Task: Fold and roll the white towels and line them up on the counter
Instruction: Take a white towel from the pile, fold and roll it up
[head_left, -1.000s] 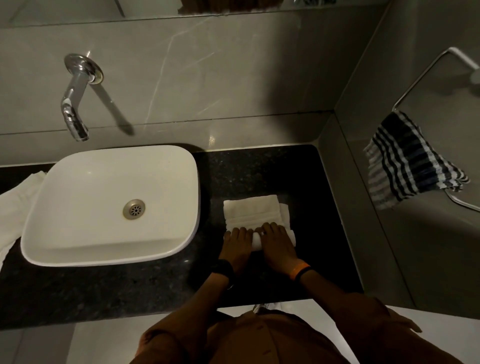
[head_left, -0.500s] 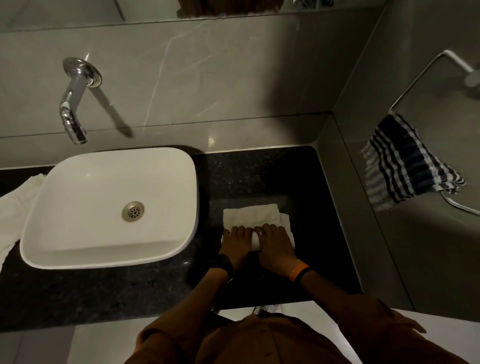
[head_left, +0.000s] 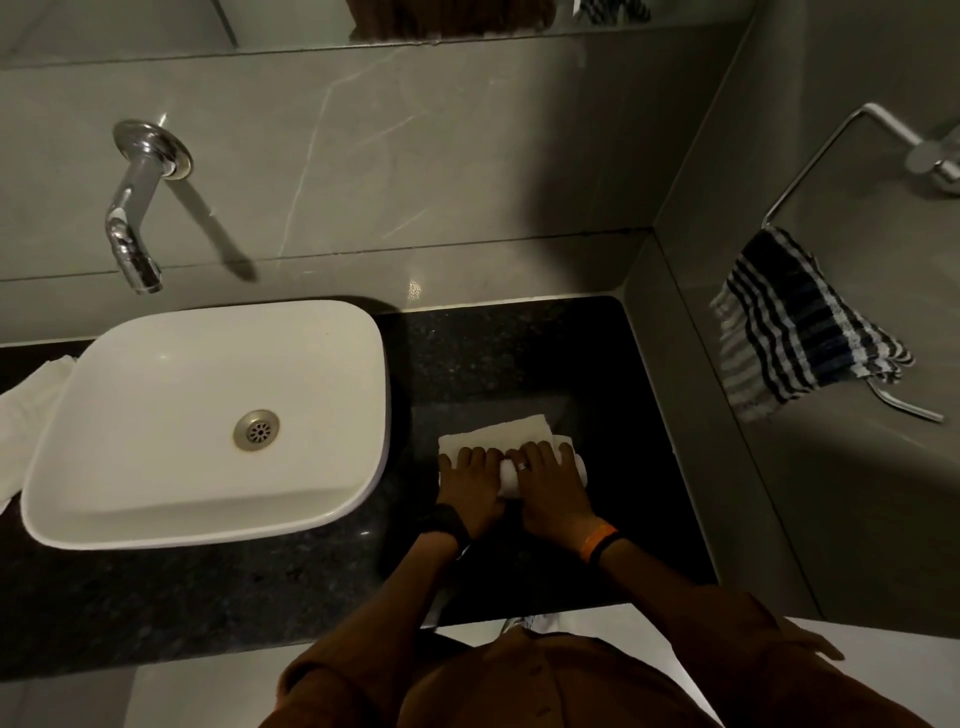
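Here, the left hand (head_left: 470, 480) and the right hand (head_left: 551, 480) are lying side by side, palms down, fingers spread and curling over a half-rolled white towel (head_left: 498, 435) on the dark counter (head_left: 519, 353). Neither hand is closing into a fist; both are pressing on the roll, which is showing white between them and past the right hand's outer edge. The roll's long axis is running left to right, across the person's front, and the flat, unrolled part is lying just beyond the fingertips, toward the back wall. The coming push will probably be going straight away from the body, with both hands equally near. The towel is sitting right of the white basin (head_left: 208, 415), well clear of the counter's front edge. A second white towel (head_left: 28, 405) is waiting crumpled at the basin's far left, partly hidden behind its rim. A striped cloth (head_left: 800, 327) is hanging from a wall ring (head_left: 810, 156) at right.
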